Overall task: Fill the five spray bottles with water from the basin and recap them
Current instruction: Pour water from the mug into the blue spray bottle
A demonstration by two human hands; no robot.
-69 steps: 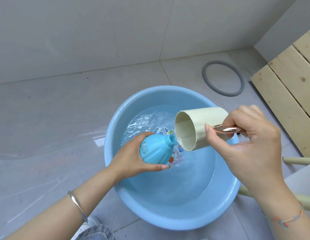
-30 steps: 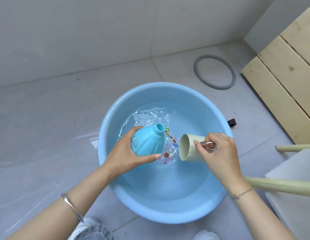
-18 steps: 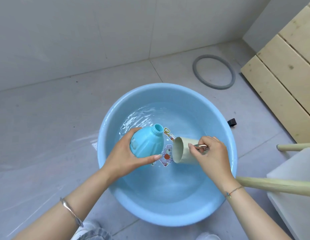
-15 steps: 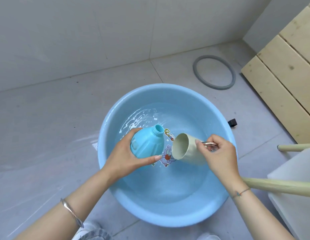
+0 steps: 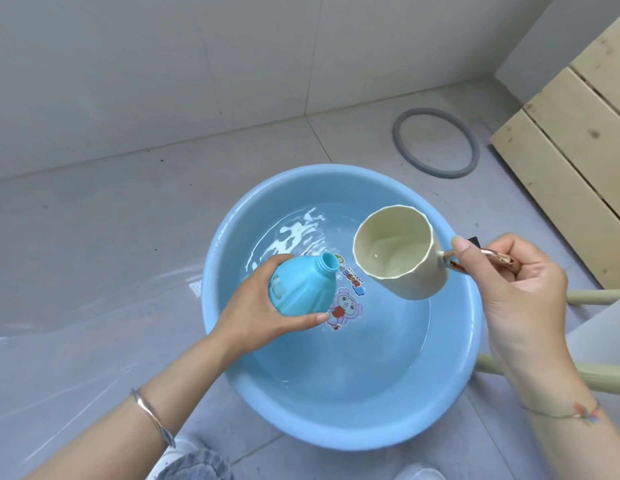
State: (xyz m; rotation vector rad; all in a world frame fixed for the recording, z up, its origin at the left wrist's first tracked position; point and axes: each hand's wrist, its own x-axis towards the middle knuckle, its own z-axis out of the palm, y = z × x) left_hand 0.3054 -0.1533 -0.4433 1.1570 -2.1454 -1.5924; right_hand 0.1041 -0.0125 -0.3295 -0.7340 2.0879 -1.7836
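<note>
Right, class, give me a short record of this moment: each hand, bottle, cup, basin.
Left hand: grips the uncapped blue spray bottle, tilted, neck toward the cream cup
Right hand: holds the cream cup by its metal handle
Cup: above the basin, a little water inside
Basin: blue, part-filled with water, on the tiled floor
Nearby: grey ring on the floor

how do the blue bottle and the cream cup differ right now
The blue bottle has a narrow neck; the cream cup has a wide mouth. The left hand grips the bottle round its body; the right hand holds the cup by its handle. Both are tilted, open and above the basin.
</note>
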